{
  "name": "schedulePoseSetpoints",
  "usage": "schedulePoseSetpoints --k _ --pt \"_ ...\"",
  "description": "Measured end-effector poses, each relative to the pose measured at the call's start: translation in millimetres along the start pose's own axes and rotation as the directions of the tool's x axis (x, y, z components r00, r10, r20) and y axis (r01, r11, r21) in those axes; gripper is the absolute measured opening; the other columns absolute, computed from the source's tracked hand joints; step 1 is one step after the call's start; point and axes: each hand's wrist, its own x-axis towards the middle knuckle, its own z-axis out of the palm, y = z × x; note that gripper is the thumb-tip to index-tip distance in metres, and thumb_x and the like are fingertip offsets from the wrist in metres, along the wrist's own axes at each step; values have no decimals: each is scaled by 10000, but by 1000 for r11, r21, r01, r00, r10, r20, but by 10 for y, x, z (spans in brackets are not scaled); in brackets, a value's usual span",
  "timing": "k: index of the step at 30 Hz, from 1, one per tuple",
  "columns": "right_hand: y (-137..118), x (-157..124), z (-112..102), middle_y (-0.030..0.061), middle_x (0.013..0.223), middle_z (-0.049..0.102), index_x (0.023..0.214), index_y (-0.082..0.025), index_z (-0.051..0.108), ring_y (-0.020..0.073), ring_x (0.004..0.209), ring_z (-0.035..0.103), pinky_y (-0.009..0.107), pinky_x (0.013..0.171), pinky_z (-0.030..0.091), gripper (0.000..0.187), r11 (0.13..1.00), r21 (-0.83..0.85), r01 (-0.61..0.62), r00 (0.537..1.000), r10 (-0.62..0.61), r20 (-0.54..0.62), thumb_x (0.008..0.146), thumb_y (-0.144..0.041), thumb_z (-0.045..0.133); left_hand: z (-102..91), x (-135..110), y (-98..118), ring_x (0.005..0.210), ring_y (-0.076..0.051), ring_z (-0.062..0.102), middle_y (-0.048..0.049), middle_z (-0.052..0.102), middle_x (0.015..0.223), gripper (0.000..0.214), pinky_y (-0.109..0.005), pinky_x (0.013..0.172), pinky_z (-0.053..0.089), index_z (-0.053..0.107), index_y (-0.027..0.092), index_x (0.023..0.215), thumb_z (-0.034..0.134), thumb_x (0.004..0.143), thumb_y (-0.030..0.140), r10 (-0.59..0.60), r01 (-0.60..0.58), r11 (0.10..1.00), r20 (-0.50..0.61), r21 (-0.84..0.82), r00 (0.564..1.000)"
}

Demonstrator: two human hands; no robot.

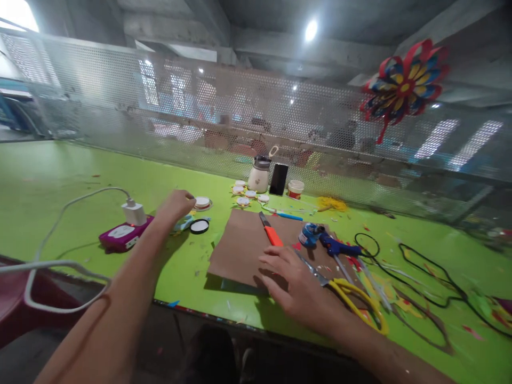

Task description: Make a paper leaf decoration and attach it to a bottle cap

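My left hand (pixel 180 205) reaches across the table with its fingers curled together, their tips beside a white round disc (pixel 202 202). Whatever may be between those fingers is hidden. Just nearer lie a black-rimmed white disc (pixel 199 226) and some pale blue and yellow pieces (pixel 184 224), partly behind the hand. My right hand (pixel 292 280) is open, fingers spread over the near edge of a brown cardboard sheet (pixel 240 240). Close to its fingertips an orange utility knife (pixel 272 234) lies on the cardboard. Yellow-handled scissors (pixel 352 298) rest beside the hand, partly covered by it.
A blue glue gun (pixel 340 246) and blue bottle (pixel 310 234) sit on the cardboard, with a black cord at right. Behind are a kettle (pixel 259 176), phone (pixel 279 179), cup (pixel 295 189) and several flower-like discs (pixel 243 201). A purple power strip (pixel 120 236) is at left.
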Motion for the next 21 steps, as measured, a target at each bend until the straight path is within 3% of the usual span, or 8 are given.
schedulePoseSetpoints --k 6,9,16,21 --pt "156 8 -11 122 1079 630 1030 -151 640 212 1008 594 361 901 480 179 997 70 14 999 -16 30 877 -157 546 135 420 132 1103 -349 595 -210 647 1200 493 -361 838 470 636 85 1177 595 716 255 1 1 990 -11 140 1000" --pt "165 13 10 114 1048 640 991 -152 643 212 965 600 355 871 486 153 998 64 16 998 -20 60 880 -151 537 249 561 165 1141 -320 572 -202 594 1276 569 -389 894 453 544 100 1279 618 754 304 14 -17 981 17 191 1000" --pt "137 25 -12 101 999 652 989 -146 647 191 924 608 315 836 499 172 994 104 -17 995 7 97 892 -124 508 458 607 68 1035 -387 611 -238 652 1157 648 -384 779 475 601 79 1193 721 600 312 53 -82 965 122 248 991" --pt "146 45 -21 101 989 656 988 -143 646 196 937 606 321 850 493 175 993 117 -33 992 19 122 892 -120 502 360 634 112 1049 -405 591 -264 640 1160 588 -386 768 456 630 60 1134 677 613 328 59 -92 963 135 253 989"
